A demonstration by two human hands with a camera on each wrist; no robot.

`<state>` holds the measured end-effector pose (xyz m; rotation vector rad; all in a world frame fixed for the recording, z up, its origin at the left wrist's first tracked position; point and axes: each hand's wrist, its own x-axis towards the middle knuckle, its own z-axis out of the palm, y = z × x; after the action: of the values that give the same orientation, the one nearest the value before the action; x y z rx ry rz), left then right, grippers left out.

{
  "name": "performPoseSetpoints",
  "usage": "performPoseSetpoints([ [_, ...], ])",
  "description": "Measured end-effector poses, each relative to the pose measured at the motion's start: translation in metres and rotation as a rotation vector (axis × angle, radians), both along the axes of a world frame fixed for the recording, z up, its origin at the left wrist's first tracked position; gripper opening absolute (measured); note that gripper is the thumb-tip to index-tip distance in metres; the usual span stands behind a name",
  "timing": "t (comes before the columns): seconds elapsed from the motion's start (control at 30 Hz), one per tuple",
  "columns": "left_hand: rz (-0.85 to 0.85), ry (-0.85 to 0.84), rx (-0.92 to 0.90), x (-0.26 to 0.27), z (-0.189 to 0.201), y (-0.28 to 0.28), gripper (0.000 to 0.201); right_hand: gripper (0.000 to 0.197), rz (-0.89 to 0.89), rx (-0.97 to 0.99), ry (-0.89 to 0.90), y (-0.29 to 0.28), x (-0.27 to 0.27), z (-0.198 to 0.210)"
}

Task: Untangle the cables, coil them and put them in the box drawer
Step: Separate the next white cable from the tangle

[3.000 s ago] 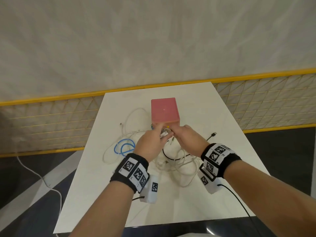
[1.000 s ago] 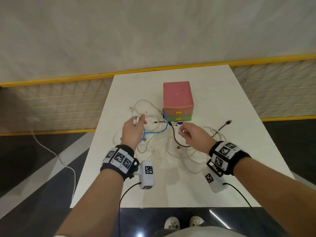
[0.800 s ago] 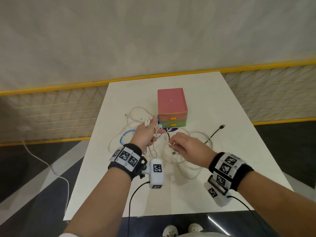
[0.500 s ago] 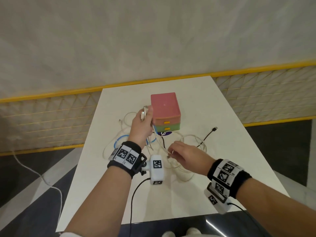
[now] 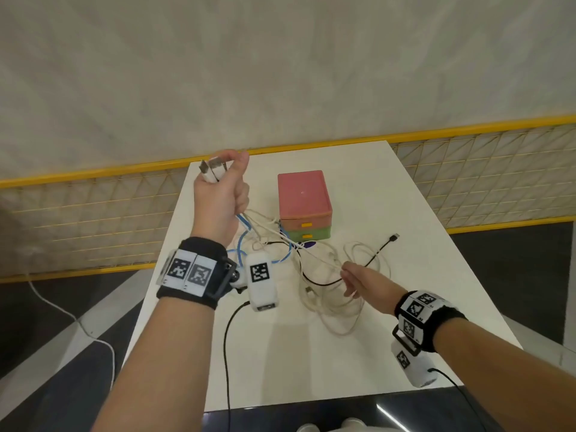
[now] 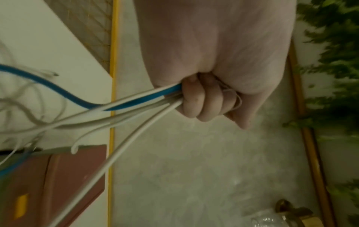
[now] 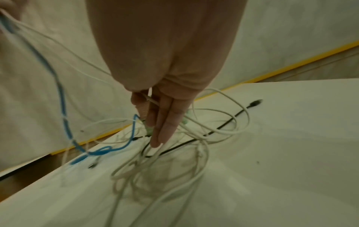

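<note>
Cable ends [image 5: 213, 169] inside the left hand [image 5: 219, 201] are hidden by the closed fingers. Blue cable [image 7: 62, 98] is motion-blurred in the right wrist view. The drawer box [image 6: 58, 181] is cut off at the left wrist view's edge.

The box drawer [image 5: 305, 204] is standing at the middle of the desk [image 5: 420, 275], with the cables [image 5: 330, 294] lying tangled in front of it; the left hand [image 5: 219, 198] is gripping cable ends up left of the box, the right hand [image 5: 364, 283] pinching one strand nearer, over the tangle.
</note>
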<state>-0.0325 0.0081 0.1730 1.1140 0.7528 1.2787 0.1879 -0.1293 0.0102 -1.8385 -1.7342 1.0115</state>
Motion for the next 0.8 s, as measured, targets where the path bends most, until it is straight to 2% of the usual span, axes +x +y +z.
performPoseSetpoints([
  [0.03,0.002,0.090,0.034,-0.002,0.002,0.000,0.015,0.027,-0.032,-0.006,-0.009,0.001,0.005,0.001],
  [0.1,-0.035,0.409,0.144,0.000,-0.002,-0.004,0.005,0.026,-0.088,0.030,-0.010,0.008,0.010,0.007],
  [0.2,-0.220,0.894,0.257,0.021,-0.031,-0.023,0.028,0.022,-0.108,0.168,-0.022,0.019,0.003,0.031],
  [0.27,-0.377,1.067,0.226,0.035,-0.055,-0.037,0.039,0.026,-0.082,0.261,-0.013,0.026,-0.007,0.050],
  [0.37,-0.421,1.034,0.154,0.045,-0.075,-0.045,0.014,0.019,-0.046,0.340,0.022,0.031,-0.016,0.069],
  [0.43,-0.340,0.952,0.141,0.046,-0.072,-0.042,0.018,0.024,-0.046,0.331,0.074,0.031,-0.016,0.073],
  [0.57,-0.007,0.732,0.059,0.039,-0.043,-0.024,0.030,0.036,-0.073,0.254,0.134,0.025,-0.010,0.059],
  [0.67,0.259,0.553,-0.020,0.021,-0.032,0.004,0.039,0.030,-0.113,0.163,0.130,0.018,-0.002,0.040],
  [0.77,0.326,0.593,0.071,0.012,-0.036,0.010,0.024,0.030,-0.116,0.123,0.102,0.016,0.000,0.035],
  [0.8,0.318,0.634,0.128,0.013,-0.037,0.005,0.025,0.031,-0.117,0.128,0.090,0.017,-0.002,0.036],
])
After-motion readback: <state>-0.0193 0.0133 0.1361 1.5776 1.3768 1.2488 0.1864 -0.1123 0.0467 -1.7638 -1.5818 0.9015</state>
